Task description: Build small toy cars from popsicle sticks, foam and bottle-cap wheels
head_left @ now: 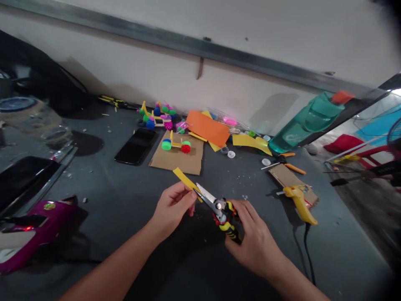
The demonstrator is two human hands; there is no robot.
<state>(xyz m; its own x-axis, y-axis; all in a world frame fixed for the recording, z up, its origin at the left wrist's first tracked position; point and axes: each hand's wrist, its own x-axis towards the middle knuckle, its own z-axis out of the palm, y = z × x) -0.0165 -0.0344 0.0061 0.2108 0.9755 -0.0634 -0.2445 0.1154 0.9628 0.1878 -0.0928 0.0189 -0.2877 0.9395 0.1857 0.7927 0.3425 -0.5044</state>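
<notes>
Between finger and thumb, my left hand (175, 204) pinches a narrow yellow paper strip (185, 179) that slants up to the left. My right hand (255, 238) is wrapped round the black and yellow handles of heavy scissors (216, 205). Their blades are parted around the strip's lower end, close to my left fingertips. Beyond the hands lies a cardboard piece (175, 165), and on it stands a small toy car (176, 144) with green, blue and red bottle-cap wheels.
A yellow glue gun (300, 205) rests on cardboard at right, its cord trailing forward. A teal bottle (308, 123) stands behind it. Orange paper (208, 127) and more cap-wheeled toys (158, 117) lie at the back. A black phone (136, 146) and a purple device (40, 230) are at left.
</notes>
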